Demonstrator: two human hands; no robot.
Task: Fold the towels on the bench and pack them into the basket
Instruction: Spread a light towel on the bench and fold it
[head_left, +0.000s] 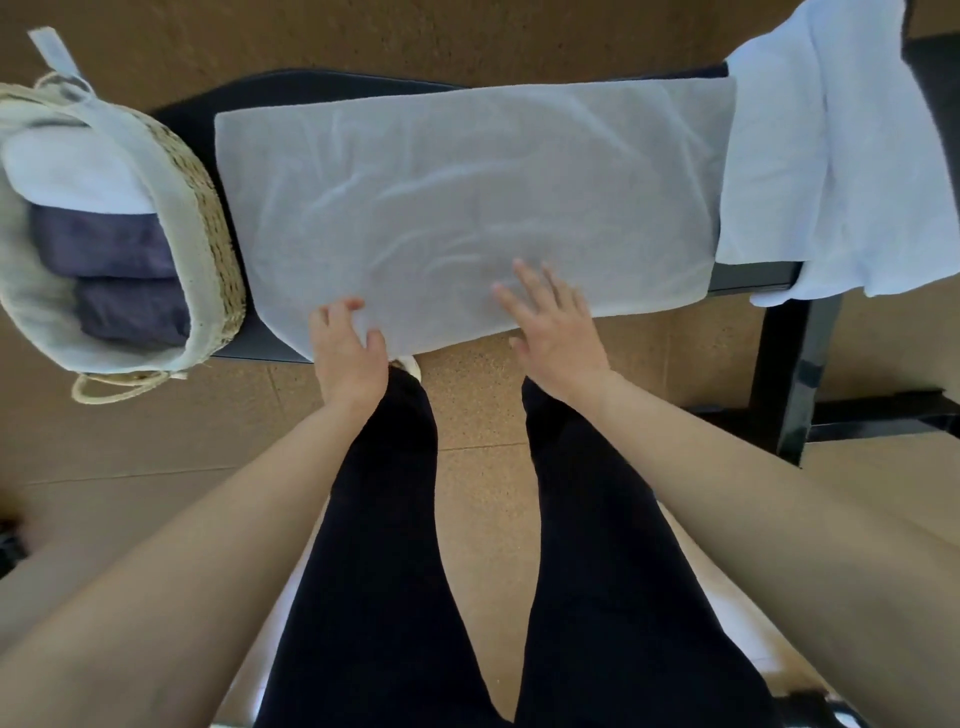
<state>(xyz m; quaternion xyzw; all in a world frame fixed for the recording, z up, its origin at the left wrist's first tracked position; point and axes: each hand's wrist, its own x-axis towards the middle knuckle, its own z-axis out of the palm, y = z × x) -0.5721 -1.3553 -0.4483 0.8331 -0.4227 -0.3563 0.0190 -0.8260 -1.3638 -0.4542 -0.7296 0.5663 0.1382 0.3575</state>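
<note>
A black padded desk (179, 114) runs left to right across the view and stands on a tan speckled floor (467, 441). A black frame leg (795, 364) shows under its right end. Three things lie on the top. At the left end sits a woven basket (218, 249) with a pale cloth lining, its near side reaching past the front edge. In the middle a pale towel (467, 208) is spread flat and faintly creased, covering most of the top from back to front. At the right end a white towel (831, 156) lies in loose folds against the pale towel's right edge and hangs over the front
</note>
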